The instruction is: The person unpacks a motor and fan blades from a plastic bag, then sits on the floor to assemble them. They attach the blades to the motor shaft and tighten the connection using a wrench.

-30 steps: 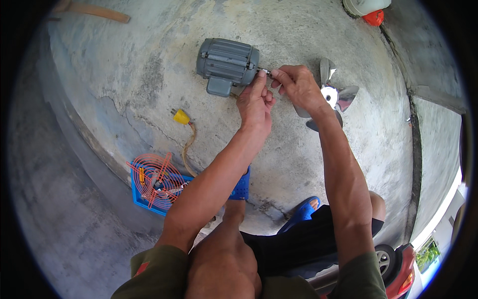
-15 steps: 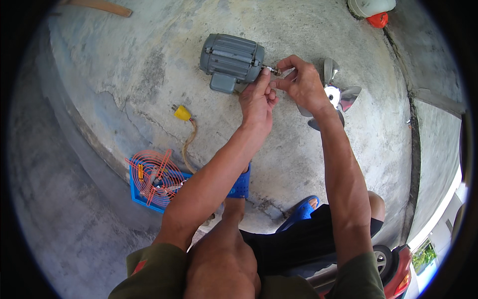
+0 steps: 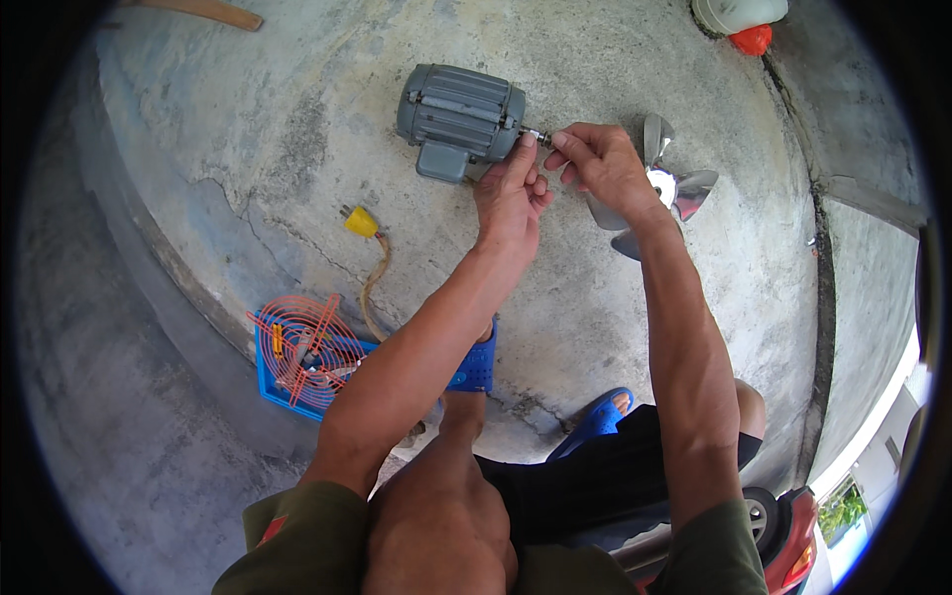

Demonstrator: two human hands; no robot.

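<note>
A grey electric motor (image 3: 464,111) lies on its side on the concrete, its metal shaft (image 3: 536,135) pointing right. My left hand (image 3: 510,198) is closed at the base of that shaft, thumb pressed against it from the near side, other fingers curled below. At the shaft's outer end, my right hand (image 3: 607,169) pinches a small metal piece between thumb and forefinger; whether it is a nut is too small to tell. Just beyond the right wrist lies a metal fan blade (image 3: 697,188) with a white hub, partly covered by that hand.
A yellow plug (image 3: 362,221) on a tan cord lies left of my arms. Near my left foot, a blue tray (image 3: 268,375) holds an orange wire fan guard (image 3: 319,369) over some tools. A wooden strip (image 3: 213,12) and a white bucket (image 3: 739,12) are at the far edge.
My right hand's fingers have turned around the shaft's end, the forefinger drawing in from above it. My left hand stays nearly in place at the shaft.
</note>
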